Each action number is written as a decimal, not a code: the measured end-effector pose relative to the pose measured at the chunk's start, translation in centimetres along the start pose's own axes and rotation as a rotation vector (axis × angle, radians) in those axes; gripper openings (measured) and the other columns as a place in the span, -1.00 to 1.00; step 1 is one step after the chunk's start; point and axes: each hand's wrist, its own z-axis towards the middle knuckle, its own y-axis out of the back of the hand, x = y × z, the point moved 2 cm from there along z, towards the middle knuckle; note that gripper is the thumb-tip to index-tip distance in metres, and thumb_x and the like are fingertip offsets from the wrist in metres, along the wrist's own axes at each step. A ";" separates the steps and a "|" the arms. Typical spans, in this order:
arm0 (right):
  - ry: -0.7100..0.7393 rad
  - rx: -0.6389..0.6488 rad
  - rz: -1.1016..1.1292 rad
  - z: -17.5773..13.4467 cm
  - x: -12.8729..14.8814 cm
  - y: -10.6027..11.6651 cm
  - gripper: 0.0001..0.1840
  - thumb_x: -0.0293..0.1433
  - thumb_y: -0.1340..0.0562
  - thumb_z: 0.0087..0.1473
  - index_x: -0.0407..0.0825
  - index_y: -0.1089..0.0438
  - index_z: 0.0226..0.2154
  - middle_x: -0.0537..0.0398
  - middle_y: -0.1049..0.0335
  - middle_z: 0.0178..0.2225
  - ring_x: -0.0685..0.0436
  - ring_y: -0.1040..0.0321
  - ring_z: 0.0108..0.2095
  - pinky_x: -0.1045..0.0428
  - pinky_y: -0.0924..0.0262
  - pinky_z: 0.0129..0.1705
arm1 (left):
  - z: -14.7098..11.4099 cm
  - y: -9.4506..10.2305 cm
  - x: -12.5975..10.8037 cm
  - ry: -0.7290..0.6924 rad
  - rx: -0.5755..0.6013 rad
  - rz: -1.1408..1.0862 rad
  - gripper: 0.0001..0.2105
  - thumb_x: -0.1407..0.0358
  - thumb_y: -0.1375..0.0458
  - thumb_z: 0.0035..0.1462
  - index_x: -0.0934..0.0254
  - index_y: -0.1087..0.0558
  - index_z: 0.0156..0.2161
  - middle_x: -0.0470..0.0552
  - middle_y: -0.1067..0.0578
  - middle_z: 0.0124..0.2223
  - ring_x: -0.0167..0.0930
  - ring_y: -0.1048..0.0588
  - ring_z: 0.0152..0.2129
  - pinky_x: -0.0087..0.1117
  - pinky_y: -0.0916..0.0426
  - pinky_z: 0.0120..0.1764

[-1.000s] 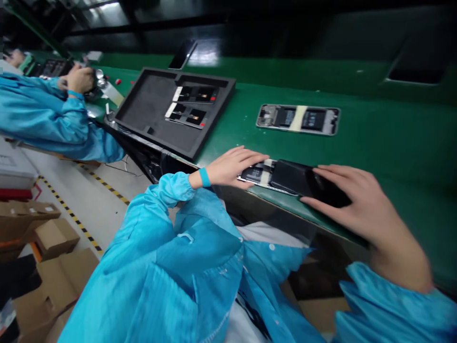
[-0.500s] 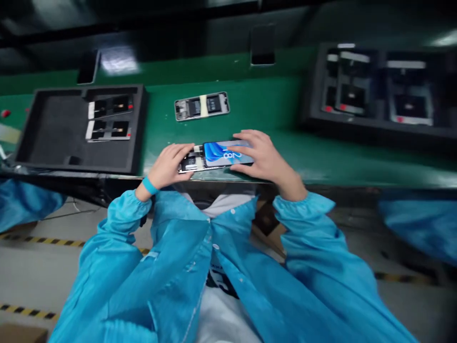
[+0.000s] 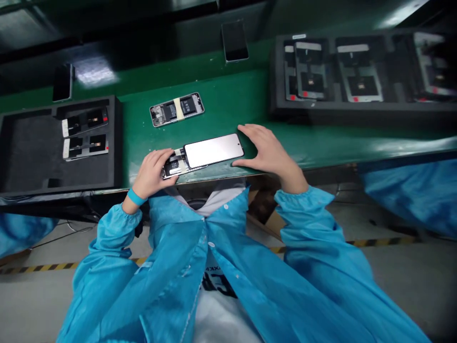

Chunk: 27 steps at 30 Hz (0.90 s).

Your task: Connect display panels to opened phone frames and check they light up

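My left hand (image 3: pixel 152 172) grips the left end of an opened phone body (image 3: pixel 173 167), thumb on the near edge and fingers on the far edge. A phone screen (image 3: pixel 214 150), lit plain white, overlaps the body's right part. Just right of the screen, my right hand (image 3: pixel 266 151) is spread, thumb and fingers apart, with nothing in it. Beyond them on the green table lies a second open phone body (image 3: pixel 177 109) with a cream tape strip across its battery.
A dark foam tray (image 3: pixel 117 143) at left holds several screen parts (image 3: pixel 85 146). Another foam tray (image 3: pixel 274 85) at right holds several more. Dark phones (image 3: pixel 234 42) lie at the back of the green table (image 3: pixel 143 138). Blue sleeves of other people (image 3: pixel 414 190) show on both sides.
The screen went from a blue picture with digits to plain white. My right hand came off the screen and opened beside it. The camera view has shifted to the right.
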 end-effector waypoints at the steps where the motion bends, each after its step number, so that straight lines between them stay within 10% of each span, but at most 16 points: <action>1: -0.001 0.003 0.006 0.0 0.1 -0.1 0.30 0.45 -0.30 0.01 -0.01 -0.19 0.53 -0.28 -0.28 0.45 -0.63 -0.18 0.47 -0.53 -0.08 0.49 | 0.0 0.0 0.1 -0.002 0.005 0.001 -0.32 -0.02 -0.26 0.27 0.21 -0.36 0.40 0.28 -0.51 0.35 0.00 -0.49 0.29 0.14 -0.34 0.38; 9: -0.014 0.020 0.037 0.1 0.2 0.1 0.22 0.39 -0.35 0.03 0.07 -0.21 0.52 -0.20 -0.29 0.46 -0.62 -0.16 0.48 -0.52 -0.06 0.50 | 0.3 2.5 1.1 0.022 0.131 -0.131 -0.29 -0.30 -0.27 0.26 0.21 -0.43 0.26 0.33 -0.48 0.37 0.03 -0.48 0.32 0.17 -0.41 0.35; 27: 0.046 -0.020 -0.016 -0.1 -0.2 -0.3 0.16 0.42 -0.26 0.11 0.06 -0.24 0.49 -0.21 -0.33 0.43 -0.62 -0.20 0.46 -0.52 -0.14 0.45 | 1.6 2.3 -1.3 0.003 0.173 0.021 -0.34 0.26 -0.35 0.19 0.33 -0.35 0.36 0.33 -0.52 0.29 0.01 -0.50 0.25 0.06 -0.44 0.32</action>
